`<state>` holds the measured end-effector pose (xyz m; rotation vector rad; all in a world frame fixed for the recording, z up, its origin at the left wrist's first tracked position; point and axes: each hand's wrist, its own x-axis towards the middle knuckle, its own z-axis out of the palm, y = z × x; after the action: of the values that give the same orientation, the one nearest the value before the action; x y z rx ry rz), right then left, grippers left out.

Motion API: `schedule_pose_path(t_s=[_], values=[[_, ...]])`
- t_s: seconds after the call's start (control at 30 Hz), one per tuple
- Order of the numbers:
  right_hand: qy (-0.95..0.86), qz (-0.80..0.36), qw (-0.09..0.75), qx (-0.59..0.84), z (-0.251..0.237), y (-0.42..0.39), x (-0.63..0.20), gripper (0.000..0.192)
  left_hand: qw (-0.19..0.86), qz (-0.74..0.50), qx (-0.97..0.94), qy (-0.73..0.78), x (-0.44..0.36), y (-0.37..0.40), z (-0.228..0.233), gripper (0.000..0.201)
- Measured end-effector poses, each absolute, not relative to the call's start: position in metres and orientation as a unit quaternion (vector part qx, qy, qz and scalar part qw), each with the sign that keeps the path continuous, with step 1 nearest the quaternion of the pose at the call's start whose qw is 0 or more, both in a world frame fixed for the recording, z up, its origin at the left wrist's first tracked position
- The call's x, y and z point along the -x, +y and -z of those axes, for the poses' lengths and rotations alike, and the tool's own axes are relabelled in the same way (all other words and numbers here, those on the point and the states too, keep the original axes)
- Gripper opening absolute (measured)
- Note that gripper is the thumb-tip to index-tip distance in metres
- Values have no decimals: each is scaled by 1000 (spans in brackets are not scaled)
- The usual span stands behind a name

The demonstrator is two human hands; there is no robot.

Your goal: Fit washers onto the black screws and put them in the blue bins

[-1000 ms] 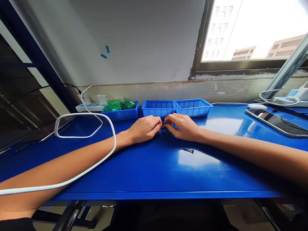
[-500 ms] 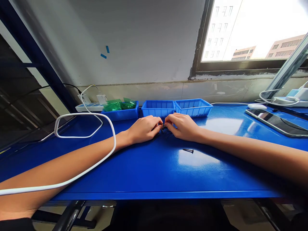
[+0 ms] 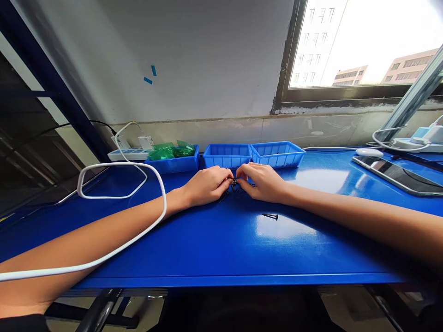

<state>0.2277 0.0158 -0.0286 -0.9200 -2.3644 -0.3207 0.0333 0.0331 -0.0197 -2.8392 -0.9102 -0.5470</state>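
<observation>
My left hand [image 3: 206, 185] and my right hand [image 3: 262, 181] rest on the blue table [image 3: 214, 244], fingertips meeting over a small cluster of black screws [image 3: 234, 184]. Both hands pinch at these screws; what each one holds is too small to tell apart. A few more dark screws [image 3: 224, 196] lie just below my left fingertips. One black screw [image 3: 270, 216] lies alone on the table, nearer to me than my right hand. Three blue bins stand right behind the hands.
The left bin [image 3: 173, 162] holds green plastic bags [image 3: 170, 150]; the middle bin [image 3: 227, 155] and right bin [image 3: 278, 153] look nearly bare. A white cable [image 3: 114, 196] loops over my left forearm. A power strip [image 3: 128, 153] sits far left, a tablet [image 3: 398, 175] and mouse [image 3: 368, 152] far right.
</observation>
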Motion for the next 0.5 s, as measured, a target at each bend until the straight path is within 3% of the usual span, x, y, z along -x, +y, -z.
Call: schedule_pose_path(t_s=[0.5], values=[[-881, 112, 283, 363, 26, 14, -227, 10, 51, 172, 940, -292, -33, 33, 18, 27]])
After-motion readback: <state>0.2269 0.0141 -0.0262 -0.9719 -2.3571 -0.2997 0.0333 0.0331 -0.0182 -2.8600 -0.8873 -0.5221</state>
